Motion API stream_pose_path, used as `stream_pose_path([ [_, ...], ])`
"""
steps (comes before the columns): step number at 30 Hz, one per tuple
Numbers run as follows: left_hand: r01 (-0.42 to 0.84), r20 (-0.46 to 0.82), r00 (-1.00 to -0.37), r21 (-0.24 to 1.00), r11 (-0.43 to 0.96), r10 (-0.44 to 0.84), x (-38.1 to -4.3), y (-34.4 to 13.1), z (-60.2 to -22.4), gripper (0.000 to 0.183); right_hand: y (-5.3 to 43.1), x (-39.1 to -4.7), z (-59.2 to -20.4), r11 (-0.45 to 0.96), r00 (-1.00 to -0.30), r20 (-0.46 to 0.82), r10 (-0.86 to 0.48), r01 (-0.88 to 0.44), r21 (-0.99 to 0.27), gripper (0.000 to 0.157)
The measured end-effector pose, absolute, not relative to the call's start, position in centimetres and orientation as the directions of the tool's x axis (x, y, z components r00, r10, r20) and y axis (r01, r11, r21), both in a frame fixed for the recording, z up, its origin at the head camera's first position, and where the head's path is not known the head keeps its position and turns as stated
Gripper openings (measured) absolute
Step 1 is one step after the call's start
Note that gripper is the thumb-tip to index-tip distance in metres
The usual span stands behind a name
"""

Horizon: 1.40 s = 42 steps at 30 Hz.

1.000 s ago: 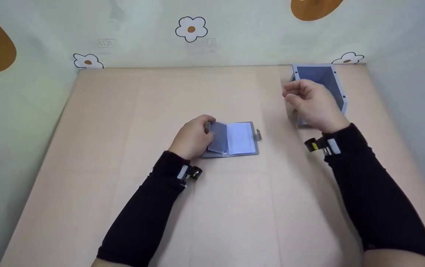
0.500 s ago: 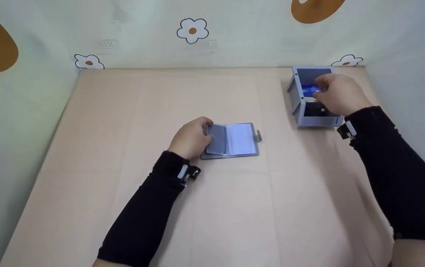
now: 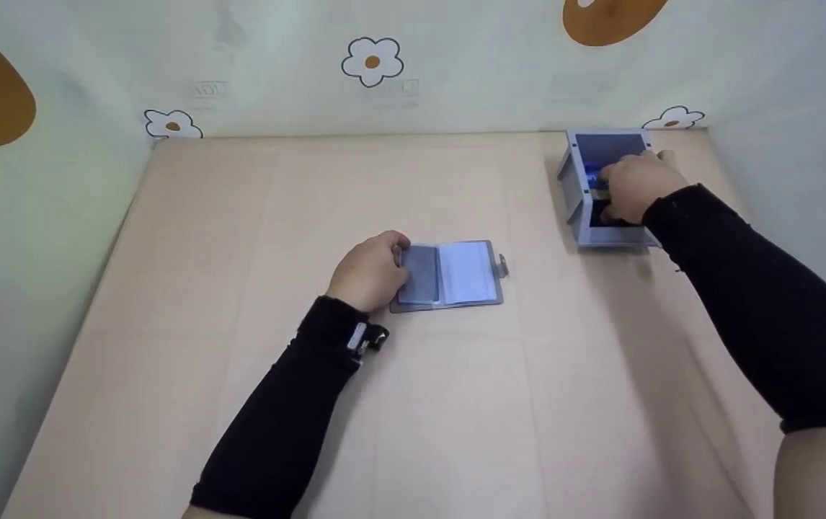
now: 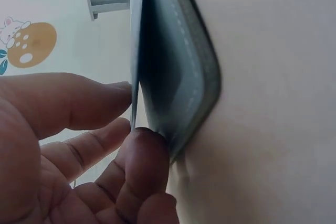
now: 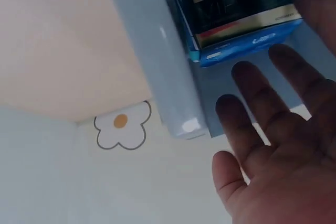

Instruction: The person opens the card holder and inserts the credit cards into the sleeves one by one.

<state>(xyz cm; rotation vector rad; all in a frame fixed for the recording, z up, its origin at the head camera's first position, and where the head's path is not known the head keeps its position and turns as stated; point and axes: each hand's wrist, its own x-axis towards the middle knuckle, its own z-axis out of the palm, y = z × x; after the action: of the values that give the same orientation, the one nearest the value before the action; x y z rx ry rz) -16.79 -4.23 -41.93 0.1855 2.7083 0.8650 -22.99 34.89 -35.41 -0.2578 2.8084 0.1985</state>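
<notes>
A small grey card holder [image 3: 467, 272] lies spread open on the table in the head view, its strap tab pointing right. My left hand [image 3: 370, 270] pinches a lifted leaf [image 4: 137, 40] of it between thumb and finger; the grey cover [image 4: 181, 66] stays below. At the back right, my right hand [image 3: 640, 187] reaches into a grey plastic bin [image 3: 618, 236]. Inside, a black card marked VIP [image 5: 226, 9] lies on top of blue items [image 5: 247, 48]. The right thumb is by the black card, while the other fingers extend apart past the stack's edge.
A peach-coloured cloth [image 3: 449, 418] covers the table. Pale walls with flower prints [image 3: 372, 62] rise at the back and both sides. The bin stands close to the back wall.
My right hand has moved right and down into the bin. The left hand keeps its pinch on the card holder's leaf, which now lies a little flatter.
</notes>
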Motion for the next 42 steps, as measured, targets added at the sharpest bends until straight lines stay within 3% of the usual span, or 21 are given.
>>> stream_pose_path([
  [7,0.01,-0.259,-0.945,0.588,0.809,0.2,-16.8,-4.2,-41.8,0.048,34.9,-23.4,-36.1,0.963,-0.928,-0.319,-0.19,-0.239,0.122,0.039],
  [42,-0.01,-0.282,-0.943,0.559,0.829,0.179,-16.8,-4.1,-41.4,0.061,35.1,-23.9,-36.5,0.959,-0.93,-0.303,-0.206,-0.253,0.124,0.031],
])
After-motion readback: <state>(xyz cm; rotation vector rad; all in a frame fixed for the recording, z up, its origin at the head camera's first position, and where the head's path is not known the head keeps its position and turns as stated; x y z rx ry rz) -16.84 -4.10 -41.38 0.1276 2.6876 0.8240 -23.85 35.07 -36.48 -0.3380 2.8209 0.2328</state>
